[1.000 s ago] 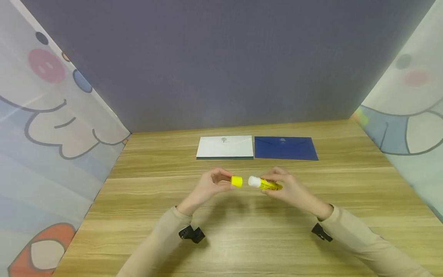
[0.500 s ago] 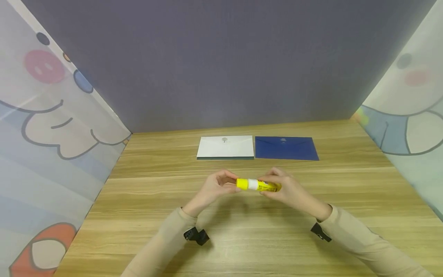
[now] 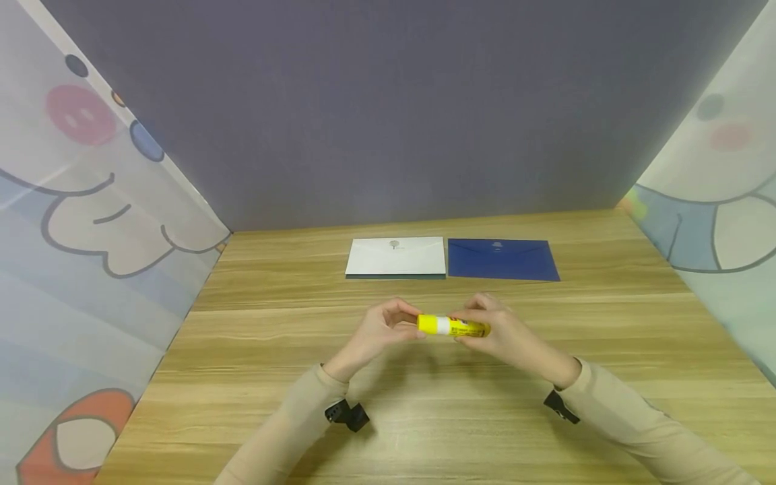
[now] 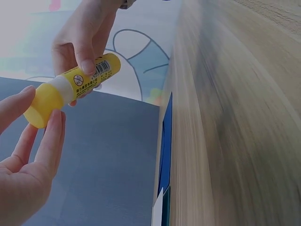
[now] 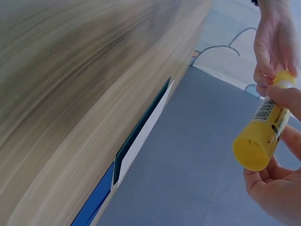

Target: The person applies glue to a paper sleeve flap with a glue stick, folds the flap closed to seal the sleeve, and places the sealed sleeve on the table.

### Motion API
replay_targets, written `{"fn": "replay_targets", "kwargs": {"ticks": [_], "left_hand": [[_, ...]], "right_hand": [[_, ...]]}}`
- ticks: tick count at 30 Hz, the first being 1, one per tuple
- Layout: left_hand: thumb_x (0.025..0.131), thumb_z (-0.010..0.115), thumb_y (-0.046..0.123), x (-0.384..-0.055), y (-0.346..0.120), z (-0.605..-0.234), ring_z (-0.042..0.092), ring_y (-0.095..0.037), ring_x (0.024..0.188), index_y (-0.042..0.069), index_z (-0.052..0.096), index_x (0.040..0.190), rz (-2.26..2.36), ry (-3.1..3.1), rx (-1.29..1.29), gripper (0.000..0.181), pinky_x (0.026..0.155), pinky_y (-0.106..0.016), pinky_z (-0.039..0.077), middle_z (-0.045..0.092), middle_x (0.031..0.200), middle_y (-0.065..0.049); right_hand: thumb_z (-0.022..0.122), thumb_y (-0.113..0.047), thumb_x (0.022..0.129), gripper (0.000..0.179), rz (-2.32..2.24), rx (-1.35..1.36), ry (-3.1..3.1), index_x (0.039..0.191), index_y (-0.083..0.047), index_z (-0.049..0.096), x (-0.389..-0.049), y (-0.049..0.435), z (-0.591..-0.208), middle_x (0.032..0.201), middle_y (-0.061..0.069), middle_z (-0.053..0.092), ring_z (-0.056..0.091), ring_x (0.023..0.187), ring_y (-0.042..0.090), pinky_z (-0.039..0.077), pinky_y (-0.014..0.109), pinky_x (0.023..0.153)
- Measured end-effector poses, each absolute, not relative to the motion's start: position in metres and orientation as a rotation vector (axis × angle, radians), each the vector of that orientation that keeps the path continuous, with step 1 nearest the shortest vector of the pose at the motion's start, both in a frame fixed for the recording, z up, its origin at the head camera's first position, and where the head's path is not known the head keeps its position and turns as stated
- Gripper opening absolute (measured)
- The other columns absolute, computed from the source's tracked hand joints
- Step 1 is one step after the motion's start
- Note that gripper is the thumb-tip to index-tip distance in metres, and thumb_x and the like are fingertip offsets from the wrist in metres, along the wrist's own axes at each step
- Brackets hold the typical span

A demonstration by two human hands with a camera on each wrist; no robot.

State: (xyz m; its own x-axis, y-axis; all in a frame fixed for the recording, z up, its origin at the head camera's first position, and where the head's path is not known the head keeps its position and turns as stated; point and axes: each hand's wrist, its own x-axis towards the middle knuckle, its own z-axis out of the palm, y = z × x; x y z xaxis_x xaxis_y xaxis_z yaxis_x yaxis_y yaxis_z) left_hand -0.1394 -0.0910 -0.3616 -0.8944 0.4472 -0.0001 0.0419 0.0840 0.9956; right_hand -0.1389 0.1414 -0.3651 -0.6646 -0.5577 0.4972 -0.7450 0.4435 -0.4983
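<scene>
My left hand (image 3: 377,335) pinches the yellow cap (image 3: 427,324) of a glue stick between thumb and fingers. The glue stick's yellow body (image 3: 469,328) is gripped by my right hand (image 3: 504,337). It lies nearly level above the table, cap end to the left. A white collar (image 4: 62,88) shows between cap and body, and the cap's mouth sits over its end. Printed text and a barcode cover the body in the left wrist view. In the right wrist view the round yellow base (image 5: 251,149) faces the camera.
Beyond the hands lie a white envelope (image 3: 395,257), with a dark green edge beneath it, and a blue envelope (image 3: 503,260) side by side on the wooden table (image 3: 279,296). A grey panel (image 3: 412,121) rises behind. Cartoon-printed sheets (image 3: 36,269) flank both sides.
The cap, at first apart from the glue stick, has moved right with my left hand onto the white end. Less white shows now than half a second ago. My right hand stays nearly still.
</scene>
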Motion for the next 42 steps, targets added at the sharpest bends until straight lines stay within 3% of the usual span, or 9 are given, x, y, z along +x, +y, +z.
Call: {"fn": "replay_targets", "kwargs": {"ticks": [22, 37, 39, 42], "left_hand": [[0.073, 0.066, -0.006, -0.135, -0.085, -0.363, 0.059, -0.029, 0.093, -0.010, 0.057, 0.098, 1.847, 2.111, 0.537, 0.027, 0.078, -0.031, 0.050, 0.056, 0.103, -0.021], [0.073, 0.067, -0.004, -0.135, -0.082, -0.364, 0.061, -0.028, 0.089, -0.009, 0.057, 0.096, 1.822, 2.120, 0.542, 0.026, 0.076, -0.029, 0.051, 0.057, 0.101, -0.020], [0.073, 0.067, -0.005, -0.132, -0.081, -0.358, 0.061, -0.028, 0.090, -0.009, 0.057, 0.096, 1.801, 2.141, 0.529, 0.025, 0.076, -0.029, 0.051, 0.057, 0.101, -0.020], [0.073, 0.067, -0.006, -0.128, -0.081, -0.347, 0.060, -0.030, 0.090, -0.009, 0.057, 0.096, 1.772, 2.187, 0.525, 0.025, 0.075, -0.027, 0.051, 0.058, 0.101, -0.021]], "right_hand": [[0.077, -0.002, 0.060, 0.038, 0.907, 1.259, -2.346, 0.096, 0.003, 0.067, -0.138, 0.136, -0.364, 0.080, 0.000, 0.046, 0.038, 0.072, 0.008, 0.039, 0.016, 0.056], [0.078, -0.005, 0.061, 0.037, 0.887, 1.254, -2.363, 0.095, 0.001, 0.067, -0.139, 0.136, -0.368, 0.078, -0.002, 0.042, 0.036, 0.072, 0.006, 0.038, 0.015, 0.056], [0.074, -0.019, 0.070, 0.033, 0.870, 1.250, -2.361, 0.095, 0.001, 0.067, -0.139, 0.136, -0.368, 0.078, -0.003, 0.042, 0.036, 0.072, 0.006, 0.037, 0.015, 0.056], [0.056, -0.039, 0.082, 0.043, 0.858, 1.245, -2.362, 0.094, 0.000, 0.067, -0.140, 0.135, -0.369, 0.078, -0.003, 0.042, 0.036, 0.073, 0.006, 0.037, 0.016, 0.057]]}}
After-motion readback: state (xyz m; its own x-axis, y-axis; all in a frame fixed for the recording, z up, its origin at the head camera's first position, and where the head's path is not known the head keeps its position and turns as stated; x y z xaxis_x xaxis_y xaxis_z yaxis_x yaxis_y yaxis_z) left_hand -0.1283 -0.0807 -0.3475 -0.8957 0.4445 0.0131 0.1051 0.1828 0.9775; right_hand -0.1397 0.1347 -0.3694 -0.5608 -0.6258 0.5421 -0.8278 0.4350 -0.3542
